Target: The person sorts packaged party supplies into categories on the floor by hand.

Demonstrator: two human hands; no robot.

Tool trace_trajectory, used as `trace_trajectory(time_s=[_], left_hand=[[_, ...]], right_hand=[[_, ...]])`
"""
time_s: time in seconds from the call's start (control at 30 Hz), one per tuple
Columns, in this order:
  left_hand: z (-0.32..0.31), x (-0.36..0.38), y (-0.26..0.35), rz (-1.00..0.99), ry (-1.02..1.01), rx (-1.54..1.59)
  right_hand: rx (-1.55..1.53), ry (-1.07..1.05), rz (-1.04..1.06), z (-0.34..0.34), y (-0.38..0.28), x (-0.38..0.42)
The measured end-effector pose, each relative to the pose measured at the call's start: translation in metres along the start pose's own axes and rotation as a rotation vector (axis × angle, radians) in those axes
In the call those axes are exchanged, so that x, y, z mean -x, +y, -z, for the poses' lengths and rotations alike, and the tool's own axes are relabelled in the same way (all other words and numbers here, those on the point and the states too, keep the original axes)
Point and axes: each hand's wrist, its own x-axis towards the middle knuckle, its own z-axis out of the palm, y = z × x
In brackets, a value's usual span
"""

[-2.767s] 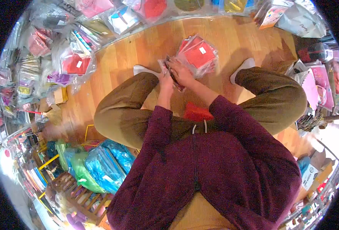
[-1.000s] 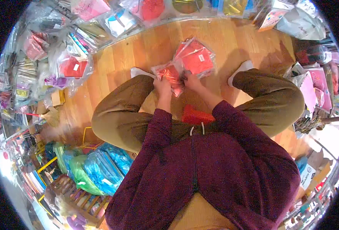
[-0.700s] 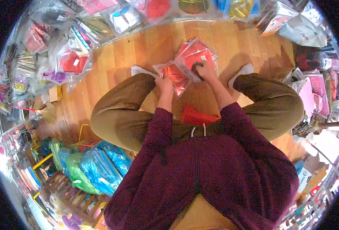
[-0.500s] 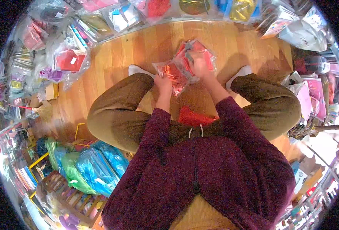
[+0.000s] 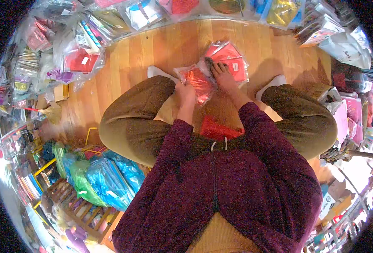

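Note:
My left hand (image 5: 186, 91) grips the lower left edge of a clear plastic packet with shiny red contents (image 5: 200, 84). To its right, my right hand (image 5: 223, 77) lies with fingers apart over a fanned stack of red packets in clear wrap (image 5: 235, 63), one bearing a small white label. The fingertips of that hand are dark, and they rest at the stack's left side, close to the shiny packet. A red piece (image 5: 220, 128) lies on the floor between my legs, partly hidden by my clothing.
Plastic-wrapped goods (image 5: 83, 61) form an arc at the left and far side of the wooden floor (image 5: 131, 55). Blue and green bags (image 5: 110, 179) lie at lower left beside a wooden rack (image 5: 79, 208). Pink packets (image 5: 353, 114) stand at the right. My bent legs flank the floor before me.
My right hand has come down onto the red stack, which now shows spread out with a white label. The view has shifted slightly, and the left hand still holds the shiny packet.

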Motion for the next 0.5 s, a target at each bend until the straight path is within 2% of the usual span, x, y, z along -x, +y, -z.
trace_trajectory(time_s=[0.1,0.17,0.2,0.23,0.3,0.33,0.4,0.47,0.5], left_hand=[[0.000,0.000,-0.001,0.047,-0.016,0.063],[-0.001,-0.004,-0.009,-0.024,-0.015,-0.046],[-0.001,-0.003,-0.008,-0.024,-0.016,-0.046],[-0.001,-0.002,-0.006,-0.002,0.002,-0.070],[-0.003,0.000,-0.001,0.013,0.010,-0.086],[-0.002,-0.001,0.002,0.007,0.015,-0.076],[0.000,0.001,0.011,0.000,0.013,-0.064],[0.001,0.005,0.021,0.042,-0.014,-0.045],[0.000,0.005,0.019,0.041,-0.020,-0.046]], right_hand=[[-0.011,0.122,-0.035,-0.005,0.019,0.002],[-0.033,0.184,-0.145,-0.009,0.039,0.003],[0.026,0.313,-0.131,-0.003,0.051,0.005],[0.029,0.314,-0.135,-0.009,0.066,0.008],[-0.575,0.080,-0.662,-0.025,0.098,0.010],[-0.568,0.088,-0.667,-0.028,0.105,0.009],[-0.188,0.313,-0.679,-0.010,0.105,0.010],[-0.353,0.512,-0.480,0.031,0.068,0.015],[-0.698,0.447,-0.468,0.006,0.060,0.009]])
